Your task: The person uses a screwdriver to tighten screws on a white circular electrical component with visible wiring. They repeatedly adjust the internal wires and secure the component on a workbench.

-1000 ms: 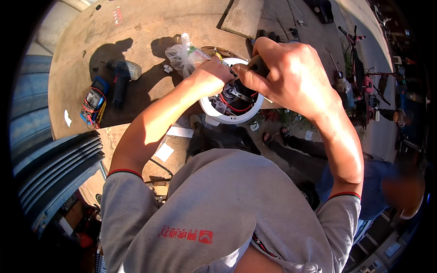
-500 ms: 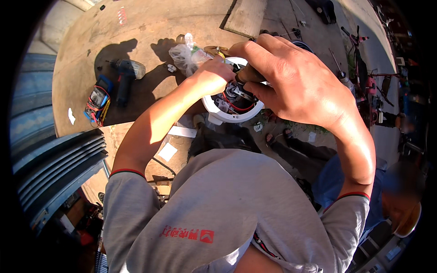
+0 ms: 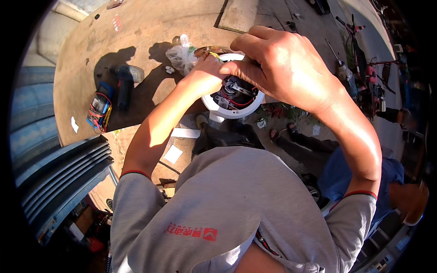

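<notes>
The white housing (image 3: 234,113) sits at the upper centre of the frame, open side up, and its lower rim looks to reach past the edge of the table (image 3: 75,68). I worry most about that overhang: a hard push on the near side could tip it, and I cannot see what bears its weight.

My left hand (image 3: 205,78) bends over the rim with its fingers curled; their tips are hidden, so I cannot tell what they grip. My right hand (image 3: 287,68) arches above, thumb stretched to the left fingers and forefinger bent, a partial gap between; I cannot tell whether it has hold of anything.

Both hands block my view of the far half, so a slip there could nick the thin red wire (image 3: 239,103) or snag the yellow wire (image 3: 215,55) by the left knuckles. A small part let go could drop among the metal parts (image 3: 236,88).

The housing is a smooth, rounded ring, glossy against its dark interior. Beside it, the bag (image 3: 180,57) is thin, crumpled, clear plastic; the board (image 3: 239,16) beyond is flat, pale and straight-edged.
</notes>
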`<state>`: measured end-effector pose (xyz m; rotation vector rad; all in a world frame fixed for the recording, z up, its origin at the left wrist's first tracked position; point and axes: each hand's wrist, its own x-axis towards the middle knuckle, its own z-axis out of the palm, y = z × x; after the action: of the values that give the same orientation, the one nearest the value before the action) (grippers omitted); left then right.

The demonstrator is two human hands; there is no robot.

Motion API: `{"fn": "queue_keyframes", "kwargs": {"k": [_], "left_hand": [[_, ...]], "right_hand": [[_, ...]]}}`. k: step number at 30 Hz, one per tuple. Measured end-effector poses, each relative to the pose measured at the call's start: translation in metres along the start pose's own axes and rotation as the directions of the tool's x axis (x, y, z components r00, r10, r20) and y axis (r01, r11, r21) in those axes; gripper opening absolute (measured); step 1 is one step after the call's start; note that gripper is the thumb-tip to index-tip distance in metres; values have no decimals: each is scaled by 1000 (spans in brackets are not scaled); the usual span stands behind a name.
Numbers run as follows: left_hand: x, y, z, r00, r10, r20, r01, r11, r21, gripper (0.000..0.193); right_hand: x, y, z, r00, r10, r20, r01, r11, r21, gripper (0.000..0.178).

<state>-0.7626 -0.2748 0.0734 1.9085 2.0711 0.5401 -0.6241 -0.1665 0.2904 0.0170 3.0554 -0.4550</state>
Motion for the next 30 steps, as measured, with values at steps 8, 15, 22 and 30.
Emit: {"fn": "queue_keyframes", "kwargs": {"k": [8,15,22,30], "left_hand": [[-35,20,-58,985,-67,-157,4,928,-372,31],[-26,43,-50,969,-195,-152,50,757,-652,19],[-23,37,-23,836,-105,-539,-238,816,-527,11],[-28,30,-15,850,-97,-518,-266,770,-581,15]], "right_hand": [[3,11,12,957,-173,-231,154,983,-99,34],[9,19,17,936,-297,-187,296,955,-32,28],[10,-8,-16,996,-57,64,65,991,-117,29],[4,3,3,943,-297,-152,276,950,-142,21]]}}
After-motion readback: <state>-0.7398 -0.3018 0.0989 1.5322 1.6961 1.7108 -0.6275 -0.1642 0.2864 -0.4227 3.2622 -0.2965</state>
